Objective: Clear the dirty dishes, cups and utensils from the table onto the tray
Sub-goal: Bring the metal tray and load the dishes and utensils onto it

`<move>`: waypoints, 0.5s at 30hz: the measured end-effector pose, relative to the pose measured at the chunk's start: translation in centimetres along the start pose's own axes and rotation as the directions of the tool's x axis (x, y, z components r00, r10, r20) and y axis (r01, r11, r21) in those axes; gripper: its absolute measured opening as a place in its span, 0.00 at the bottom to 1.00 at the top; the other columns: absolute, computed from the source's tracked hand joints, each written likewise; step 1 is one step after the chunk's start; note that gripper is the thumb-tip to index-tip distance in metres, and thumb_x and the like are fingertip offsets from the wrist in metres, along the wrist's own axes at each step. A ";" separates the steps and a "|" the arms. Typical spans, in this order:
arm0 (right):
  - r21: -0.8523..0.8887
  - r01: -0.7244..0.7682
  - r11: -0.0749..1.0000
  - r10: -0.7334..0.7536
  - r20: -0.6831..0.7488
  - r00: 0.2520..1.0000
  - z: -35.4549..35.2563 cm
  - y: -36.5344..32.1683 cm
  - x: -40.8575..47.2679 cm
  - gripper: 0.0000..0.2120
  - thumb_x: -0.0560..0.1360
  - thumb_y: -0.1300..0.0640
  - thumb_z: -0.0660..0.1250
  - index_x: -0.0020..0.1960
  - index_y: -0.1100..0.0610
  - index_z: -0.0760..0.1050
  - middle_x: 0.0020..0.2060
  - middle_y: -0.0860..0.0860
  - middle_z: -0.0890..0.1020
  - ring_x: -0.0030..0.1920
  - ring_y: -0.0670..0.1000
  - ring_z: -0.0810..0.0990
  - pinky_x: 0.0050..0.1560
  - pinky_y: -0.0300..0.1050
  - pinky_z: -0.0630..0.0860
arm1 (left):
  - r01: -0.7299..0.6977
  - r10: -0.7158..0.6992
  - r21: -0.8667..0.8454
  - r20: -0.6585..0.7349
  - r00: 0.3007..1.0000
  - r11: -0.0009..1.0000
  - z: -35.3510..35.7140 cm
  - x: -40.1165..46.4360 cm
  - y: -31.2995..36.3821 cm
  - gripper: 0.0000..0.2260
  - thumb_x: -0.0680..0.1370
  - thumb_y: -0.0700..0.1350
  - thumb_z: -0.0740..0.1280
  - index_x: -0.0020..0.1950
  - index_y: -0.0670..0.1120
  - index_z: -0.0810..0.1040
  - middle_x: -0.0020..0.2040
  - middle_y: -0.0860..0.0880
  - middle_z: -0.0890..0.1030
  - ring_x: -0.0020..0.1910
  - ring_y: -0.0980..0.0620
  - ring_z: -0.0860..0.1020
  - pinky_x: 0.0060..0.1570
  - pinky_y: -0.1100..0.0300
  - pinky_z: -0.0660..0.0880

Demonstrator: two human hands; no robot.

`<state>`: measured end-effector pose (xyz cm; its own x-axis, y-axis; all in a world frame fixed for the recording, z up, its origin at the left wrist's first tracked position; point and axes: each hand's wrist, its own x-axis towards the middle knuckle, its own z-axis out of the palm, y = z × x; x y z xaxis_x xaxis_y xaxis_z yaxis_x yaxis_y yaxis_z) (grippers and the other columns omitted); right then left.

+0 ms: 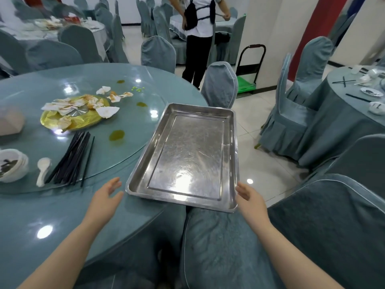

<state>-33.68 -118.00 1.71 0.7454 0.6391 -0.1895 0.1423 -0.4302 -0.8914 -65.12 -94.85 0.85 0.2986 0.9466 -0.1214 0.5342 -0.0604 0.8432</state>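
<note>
Two hands frame the near end of the steel tray (188,157), which sits empty at the table's (31,215) right edge, its near right corner hanging past the rim over a chair back (218,247). The left hand (105,197) hovers just beside the tray's near left corner, fingers straight and spread, holding nothing. The right hand (251,198) is at the near right corner, fingers relaxed and open; whether it touches the rim I cannot tell.

Everything to be cleared lies toward the table's left edge: a bundle of black chopsticks (71,159), a white spoon (43,170) just beside them, and stacked bowls (12,164) at the far left. A gold plate (73,119) strewn with crumpled napkins (68,107) sits nearer the middle, with sauce spills (116,134) around it.

Best first to slide the tray fully onto the table so it cannot tip once loaded. Then, I judge, gather the chopsticks as one bundle and lay them along a long side, leaving the flat middle for the bowls and plate.
</note>
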 end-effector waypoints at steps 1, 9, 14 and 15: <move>0.014 0.018 1.000 -0.019 0.023 1.000 0.5 -0.5 -0.1 0.22 0.76 0.64 0.63 0.69 0.53 0.70 0.62 0.47 0.78 0.59 0.45 0.75 0.55 0.35 0.71 | 0.002 -0.002 -0.044 -0.014 1.000 0.999 -0.5 -0.5 0.2 0.21 0.78 0.34 0.63 0.72 0.42 0.68 0.66 0.44 0.76 0.62 0.49 0.74 0.61 0.57 0.67; -0.119 0.198 0.973 -0.175 0.181 0.968 6.8 -5.0 -0.1 0.20 0.77 0.61 0.63 0.67 0.50 0.72 0.59 0.43 0.78 0.57 0.42 0.75 0.59 0.39 0.69 | 0.021 -0.060 -0.197 -0.195 0.979 0.980 -6.7 -3.2 -0.7 0.17 0.79 0.34 0.62 0.68 0.41 0.70 0.57 0.45 0.80 0.53 0.52 0.76 0.47 0.70 0.71; -0.173 0.273 0.946 -0.217 0.287 0.933 12.1 -8.1 0.7 0.20 0.77 0.62 0.62 0.67 0.51 0.72 0.61 0.44 0.77 0.60 0.44 0.74 0.65 0.44 0.71 | 0.086 -0.132 -0.249 -0.173 0.976 0.965 -10.3 -3.1 -2.6 0.18 0.77 0.35 0.66 0.67 0.44 0.73 0.57 0.47 0.81 0.55 0.52 0.78 0.54 0.59 0.70; -0.193 0.296 0.935 -0.229 0.309 0.923 13.4 -8.8 0.9 0.20 0.77 0.62 0.62 0.67 0.51 0.72 0.61 0.44 0.78 0.61 0.44 0.75 0.65 0.45 0.71 | 0.094 -0.143 -0.245 -0.191 0.971 0.965 -11.2 -3.0 -3.1 0.17 0.77 0.35 0.66 0.65 0.44 0.74 0.56 0.47 0.81 0.55 0.52 0.78 0.54 0.59 0.70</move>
<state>-42.99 -105.09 3.92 0.4545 0.8853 -0.0981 0.4799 -0.3361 -0.8104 -76.51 -94.02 4.47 0.0628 0.9884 -0.1385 0.3502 0.1081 0.9304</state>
